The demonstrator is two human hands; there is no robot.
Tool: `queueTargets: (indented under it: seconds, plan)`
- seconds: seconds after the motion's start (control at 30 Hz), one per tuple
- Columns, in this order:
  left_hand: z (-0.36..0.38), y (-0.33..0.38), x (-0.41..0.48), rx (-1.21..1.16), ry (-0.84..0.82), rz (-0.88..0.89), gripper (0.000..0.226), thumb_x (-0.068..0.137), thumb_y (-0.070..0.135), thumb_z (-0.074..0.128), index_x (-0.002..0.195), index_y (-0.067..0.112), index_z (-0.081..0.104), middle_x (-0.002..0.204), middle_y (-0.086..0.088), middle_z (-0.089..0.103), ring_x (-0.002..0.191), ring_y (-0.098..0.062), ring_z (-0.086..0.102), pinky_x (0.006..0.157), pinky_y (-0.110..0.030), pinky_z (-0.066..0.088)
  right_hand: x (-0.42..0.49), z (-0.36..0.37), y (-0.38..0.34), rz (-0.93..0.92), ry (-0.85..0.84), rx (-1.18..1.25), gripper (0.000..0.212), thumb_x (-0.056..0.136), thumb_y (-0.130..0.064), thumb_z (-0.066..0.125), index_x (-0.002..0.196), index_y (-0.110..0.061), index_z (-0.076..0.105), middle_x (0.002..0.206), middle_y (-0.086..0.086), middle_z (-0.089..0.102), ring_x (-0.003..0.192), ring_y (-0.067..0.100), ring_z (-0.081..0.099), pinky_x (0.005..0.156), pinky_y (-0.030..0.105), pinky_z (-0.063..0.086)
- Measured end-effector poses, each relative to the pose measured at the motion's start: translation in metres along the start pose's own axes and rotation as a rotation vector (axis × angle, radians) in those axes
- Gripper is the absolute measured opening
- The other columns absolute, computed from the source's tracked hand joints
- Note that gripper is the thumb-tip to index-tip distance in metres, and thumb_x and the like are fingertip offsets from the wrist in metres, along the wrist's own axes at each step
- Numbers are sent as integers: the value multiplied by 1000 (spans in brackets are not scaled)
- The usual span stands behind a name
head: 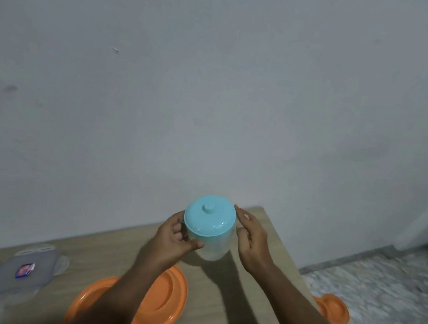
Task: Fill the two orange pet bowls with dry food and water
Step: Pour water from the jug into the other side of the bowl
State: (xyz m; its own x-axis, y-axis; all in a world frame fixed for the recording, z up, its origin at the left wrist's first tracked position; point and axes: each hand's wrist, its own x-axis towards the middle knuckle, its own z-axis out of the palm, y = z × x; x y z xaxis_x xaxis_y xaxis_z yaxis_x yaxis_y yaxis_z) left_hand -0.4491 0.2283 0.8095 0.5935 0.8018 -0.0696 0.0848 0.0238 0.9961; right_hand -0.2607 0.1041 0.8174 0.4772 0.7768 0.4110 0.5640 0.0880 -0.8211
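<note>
Blurred, unreadable label (24,270) on container lid (13,275)

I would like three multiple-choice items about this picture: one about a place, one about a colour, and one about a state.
1. Where does the grey clip-lock plastic container lie?
A. on the wooden table, at the left
B. on the floor
C. inside an orange bowl

2. What colour is the round lid of the translucent plastic jug?
A. orange
B. light blue
C. black

3. How is the jug now?
A. lying on its side
B. lid off
C. lid on, held above the table

Key: 1 A, it rests on the wooden table, left of the orange plastic bowls. 2 B, the lid is light blue. 3 C, the left hand grips the jug by its side, the right hand is at its other side, and the lid sits on top.
</note>
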Motion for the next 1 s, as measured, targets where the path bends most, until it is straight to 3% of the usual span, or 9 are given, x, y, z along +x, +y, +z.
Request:
queueTargets:
  seconds: [0.1, 0.17, 0.27, 0.4, 0.6, 0.77, 0.87, 0.93, 1.0]
  plan:
    - [8, -3, 15, 17, -40, 12, 87, 55, -5, 91, 127, 27, 55, 115, 0, 74, 110, -16, 71, 93, -32, 59, -4, 4, 18, 61, -18, 8, 69, 91, -62, 47, 144, -17, 47, 145, 0, 47, 134, 8, 43, 106, 9, 35]
    - [13, -6, 22, 47, -55, 26, 89, 56, -4, 89, 129, 32, 53, 116, 4, 74, 109, -13, 71, 91, -30, 59, -5, 8, 30, 91, -11, -32, 84, 84, -71, 50, 146, -15, 43, 148, 3, 41, 137, 11, 39, 103, 0, 27]
    - [15, -12, 30, 98, -78, 32, 92, 60, -4, 90, 130, 40, 51, 114, 16, 75, 111, -9, 70, 90, -27, 59, -4, 15, 42, 128, -3, -58, 86, 81, -73, 52, 147, -18, 42, 151, 6, 38, 139, 14, 37, 103, -2, 24]
    - [18, -23, 31, 126, -67, 13, 96, 52, 16, 94, 137, 32, 51, 120, 9, 73, 115, -16, 69, 94, -33, 58, -6, 20, 54, 169, 9, -34, 86, 79, -75, 52, 146, -21, 44, 153, 9, 34, 142, 12, 31, 100, -5, 21]
    - [18, -32, 31, 123, -60, 10, 91, 68, -8, 87, 143, 24, 49, 129, 3, 69, 119, -18, 67, 100, -47, 55, -9, 24, 54, 178, 19, -36, 79, 83, -65, 56, 147, -23, 41, 157, 9, 27, 140, 13, 30, 94, -10, 20]
    - [19, -38, 29, 120, -48, -7, 90, 71, -8, 85, 146, 22, 46, 131, 2, 66, 121, -18, 66, 100, -51, 55, -10, 23, 48, 214, 0, -35, 79, 81, -57, 57, 149, -22, 38, 159, 8, 23, 135, 11, 30, 84, -13, 21]
    - [19, -34, 28, 161, -89, 11, 94, 72, -1, 87, 149, 24, 41, 133, 11, 64, 125, -12, 62, 101, -32, 55, -9, 22, 50, 213, -34, -58, 79, 81, -65, 54, 150, -30, 34, 160, 3, 20, 142, 14, 27, 95, -5, 24]
    - [19, -31, 23, 200, -93, -11, 111, 69, 8, 91, 158, 20, 26, 142, 16, 54, 135, -8, 51, 98, -12, 47, -9, 19, 51, 228, -57, -74, 83, 80, -74, 50, 150, -35, 31, 162, 0, 17, 147, 16, 22, 108, 16, 29]
    - [15, -23, 13, 216, -80, -67, 135, 56, 35, 98, 161, 17, 15, 155, 7, 40, 145, -10, 35, 105, -13, 37, -10, 15, 45, 242, -62, -104, 86, 79, -77, 47, 151, -35, 28, 163, 0, 15, 149, 15, 18, 115, 30, 28]
